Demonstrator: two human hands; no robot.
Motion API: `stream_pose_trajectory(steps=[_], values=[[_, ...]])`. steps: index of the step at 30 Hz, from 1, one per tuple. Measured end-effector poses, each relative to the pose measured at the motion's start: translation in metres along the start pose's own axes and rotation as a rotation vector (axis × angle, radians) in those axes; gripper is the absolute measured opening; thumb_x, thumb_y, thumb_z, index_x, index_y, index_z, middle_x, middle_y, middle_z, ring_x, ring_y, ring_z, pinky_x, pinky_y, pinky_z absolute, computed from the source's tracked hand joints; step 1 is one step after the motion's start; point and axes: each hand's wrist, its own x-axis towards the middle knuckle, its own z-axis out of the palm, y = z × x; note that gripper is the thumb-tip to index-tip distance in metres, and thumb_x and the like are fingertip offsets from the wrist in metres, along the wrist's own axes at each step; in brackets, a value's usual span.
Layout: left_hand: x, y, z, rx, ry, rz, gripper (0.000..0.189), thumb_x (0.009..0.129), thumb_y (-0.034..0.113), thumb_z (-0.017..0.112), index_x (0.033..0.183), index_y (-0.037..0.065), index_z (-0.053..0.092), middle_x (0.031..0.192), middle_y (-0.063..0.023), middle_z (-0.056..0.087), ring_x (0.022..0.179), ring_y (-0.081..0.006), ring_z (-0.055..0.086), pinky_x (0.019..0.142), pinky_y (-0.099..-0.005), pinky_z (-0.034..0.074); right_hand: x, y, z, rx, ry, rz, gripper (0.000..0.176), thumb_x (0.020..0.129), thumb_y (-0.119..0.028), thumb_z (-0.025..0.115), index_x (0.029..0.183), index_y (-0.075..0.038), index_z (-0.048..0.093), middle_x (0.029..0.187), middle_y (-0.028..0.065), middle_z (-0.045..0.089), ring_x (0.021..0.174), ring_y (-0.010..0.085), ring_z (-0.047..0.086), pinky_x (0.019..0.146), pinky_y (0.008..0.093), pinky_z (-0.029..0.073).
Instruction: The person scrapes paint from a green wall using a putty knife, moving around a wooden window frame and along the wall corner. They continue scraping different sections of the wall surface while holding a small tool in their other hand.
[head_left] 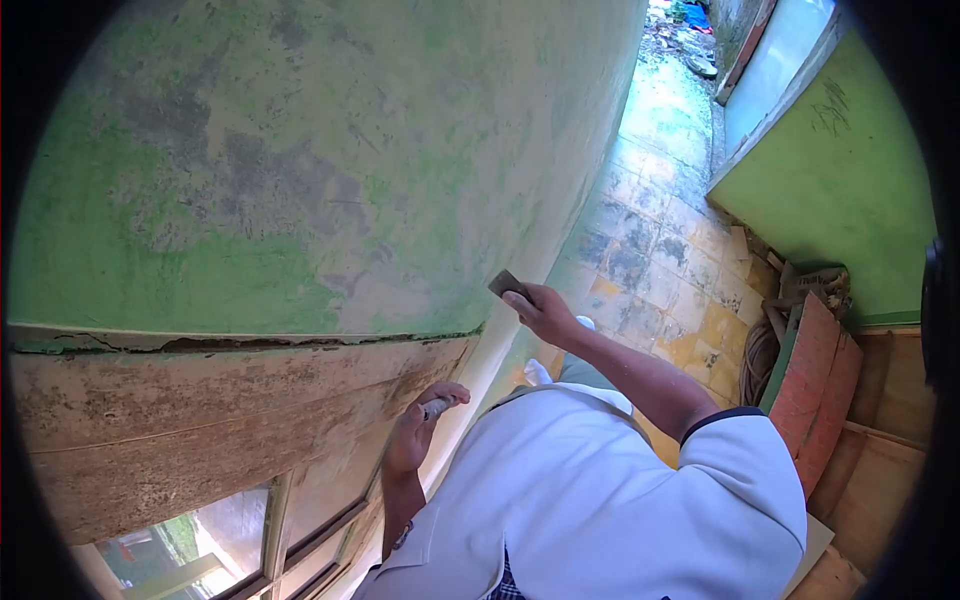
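My right hand point(545, 312) is stretched out toward the green plastered wall point(300, 160) and grips a small dark flat piece, like a scraper or sanding block point(505, 284), held against the wall's lower part. My left hand point(418, 432) is closed around a small pale object point(437, 407) close to the brown, weathered wooden frame point(200, 420). What that object is cannot be made out. My white shirt with a dark sleeve edge point(600, 490) fills the lower middle.
A crack point(250, 342) runs between the green wall and the wooden frame. A glass window pane point(200, 545) shows below. The worn yellow tiled floor point(660, 260) runs along a narrow passage, with red tiles and wooden boards point(815, 385) stacked by a green wall point(830, 190).
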Motion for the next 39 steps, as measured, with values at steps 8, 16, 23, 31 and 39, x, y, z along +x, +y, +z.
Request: stream_pose_trajectory(steps=[8,16,23,31,39], values=[[0.005,0.008,-0.012,0.164,0.045,0.014,0.065,0.087,0.056,0.035,0.107,-0.003,0.054,0.103,-0.0139,0.055,0.098,-0.0223,0.052,0.087,-0.035,0.037,0.027,-0.002,0.017,-0.06,-0.047,-0.096,0.039,0.092,-0.035,0.051,0.078,0.001,0.053,0.059,0.0012,0.045,0.056,0.0093,0.042,0.051,0.029,0.037],[-0.004,0.004,-0.006,0.163,0.052,-0.009,0.06,0.088,0.051,0.037,0.108,-0.002,0.055,0.098,-0.0105,0.057,0.095,-0.0194,0.053,0.086,-0.0316,0.037,-0.013,0.017,0.001,-0.061,-0.057,0.062,0.041,0.092,-0.037,0.052,0.076,0.0,0.053,0.058,0.0005,0.044,0.056,0.009,0.042,0.051,0.0287,0.037],[-0.009,-0.01,-0.015,0.035,0.072,0.013,0.064,0.089,0.052,0.033,0.107,-0.005,0.055,0.103,-0.0113,0.056,0.098,-0.0202,0.053,0.085,-0.0319,0.037,0.014,-0.016,0.005,-0.059,-0.051,-0.041,0.042,0.092,-0.039,0.052,0.074,-0.001,0.052,0.058,-0.0004,0.044,0.054,0.0087,0.042,0.05,0.0287,0.036],[-0.011,-0.01,-0.016,0.134,0.089,0.014,0.069,0.086,0.061,0.032,0.106,-0.002,0.054,0.102,-0.0119,0.057,0.097,-0.0229,0.055,0.085,-0.0341,0.038,-0.007,0.012,-0.004,-0.103,-0.107,0.102,0.045,0.091,-0.039,0.053,0.071,0.001,0.051,0.056,0.0015,0.042,0.054,0.0093,0.04,0.05,0.0314,0.036],[-0.007,-0.014,-0.015,0.131,0.07,0.005,0.069,0.087,0.061,0.032,0.106,-0.002,0.054,0.1,-0.0115,0.057,0.096,-0.0228,0.055,0.084,-0.0339,0.038,0.002,-0.006,0.003,-0.045,-0.093,0.005,0.045,0.092,-0.04,0.052,0.068,-0.001,0.052,0.056,-0.0015,0.043,0.052,0.008,0.04,0.047,0.0283,0.034]])
